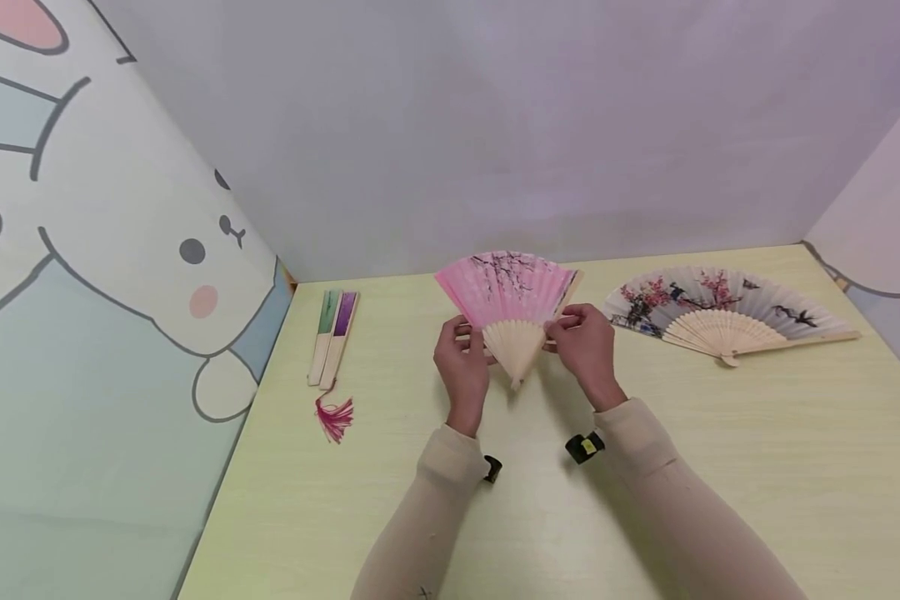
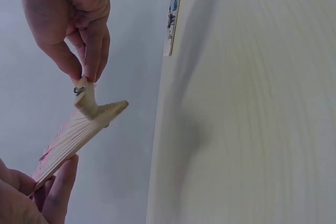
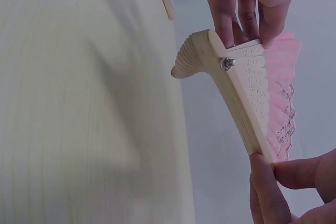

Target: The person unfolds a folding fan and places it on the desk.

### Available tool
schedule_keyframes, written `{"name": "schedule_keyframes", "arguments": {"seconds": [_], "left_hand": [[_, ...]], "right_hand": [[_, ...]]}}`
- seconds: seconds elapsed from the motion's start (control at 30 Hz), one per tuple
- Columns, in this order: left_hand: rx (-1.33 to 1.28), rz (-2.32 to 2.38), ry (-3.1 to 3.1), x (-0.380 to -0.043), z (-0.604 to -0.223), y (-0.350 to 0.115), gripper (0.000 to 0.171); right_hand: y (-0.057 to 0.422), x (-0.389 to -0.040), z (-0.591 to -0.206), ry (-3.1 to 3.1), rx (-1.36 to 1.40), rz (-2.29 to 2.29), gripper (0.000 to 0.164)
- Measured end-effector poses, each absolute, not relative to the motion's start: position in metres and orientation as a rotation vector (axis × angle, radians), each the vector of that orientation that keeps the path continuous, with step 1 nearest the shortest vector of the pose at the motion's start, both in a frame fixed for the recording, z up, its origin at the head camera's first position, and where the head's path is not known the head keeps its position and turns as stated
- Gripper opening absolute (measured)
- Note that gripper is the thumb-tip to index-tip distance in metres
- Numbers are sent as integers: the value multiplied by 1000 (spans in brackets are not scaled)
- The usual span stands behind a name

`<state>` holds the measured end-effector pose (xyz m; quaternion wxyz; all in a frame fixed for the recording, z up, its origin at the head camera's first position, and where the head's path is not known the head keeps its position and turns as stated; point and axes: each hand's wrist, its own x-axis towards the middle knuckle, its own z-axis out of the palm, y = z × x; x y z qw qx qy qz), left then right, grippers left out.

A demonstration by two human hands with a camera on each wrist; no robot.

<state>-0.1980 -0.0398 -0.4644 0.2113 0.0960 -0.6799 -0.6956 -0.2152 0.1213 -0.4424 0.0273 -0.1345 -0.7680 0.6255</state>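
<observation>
A pink folding fan [image 1: 506, 287] with a dark branch print is partly spread, its pale wooden ribs narrowing to a pivot that points down toward me. It is held up off the table. My left hand [image 1: 462, 371] pinches the ribs on the left side, while my right hand [image 1: 587, 348] pinches the outer rib on the right. In the right wrist view, the right thumb and fingers [image 3: 270, 192] grip the thick stack of folded ribs [image 3: 236, 108] beside the metal pivot. The left wrist view shows both hands at opposite edges of the fan [image 2: 73, 135].
Two folded fans [image 1: 333, 337], one green and one purple, lie at the left, a pink tassel [image 1: 335, 418] below them. A spread grey fan [image 1: 720, 312] with blossom and bird prints lies at the right. Fabric walls [image 1: 457, 150] border the pale wooden table [image 1: 307, 517].
</observation>
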Motion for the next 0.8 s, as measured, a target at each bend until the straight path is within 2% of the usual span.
{"name": "schedule_keyframes", "arguments": {"seconds": [0.8], "left_hand": [[409,-2185,-1570,-200,-462,-40,16]], "right_hand": [[128,-215,-439,-2105,-501,2113,37]]}}
